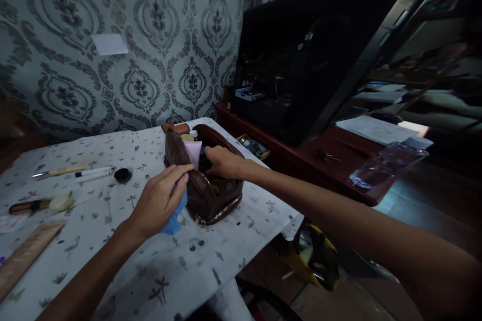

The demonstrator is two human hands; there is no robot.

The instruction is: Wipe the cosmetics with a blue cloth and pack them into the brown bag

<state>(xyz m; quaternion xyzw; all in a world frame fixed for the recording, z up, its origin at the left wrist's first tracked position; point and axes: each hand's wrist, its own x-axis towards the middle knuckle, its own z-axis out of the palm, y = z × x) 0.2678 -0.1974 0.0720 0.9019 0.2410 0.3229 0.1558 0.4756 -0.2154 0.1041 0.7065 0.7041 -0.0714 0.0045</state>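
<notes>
A brown leather makeup bag (214, 208) stands unzipped on the table, its gold zip hanging open along the front. My left hand (161, 200) is closed with its fingertips on the bag's near left rim. Blue cloth (176, 215) shows beneath that palm; whether it is gripped or just lies there I cannot tell. My right hand (222, 161) reaches into the bag from the right, fingers curled, and what they hold is hidden. Between the hands a pale pink tube (193, 154) stands up in the bag, with a white-capped container (193, 134) behind it.
Makeup brushes (64, 170), a white pen-like stick (94, 173), a round black cap (122, 175) and a tan flat box (32, 253) lie at left. A large television (293, 70) stands right on a red-brown cabinet (339, 165) bearing a clear plastic bottle (389, 163).
</notes>
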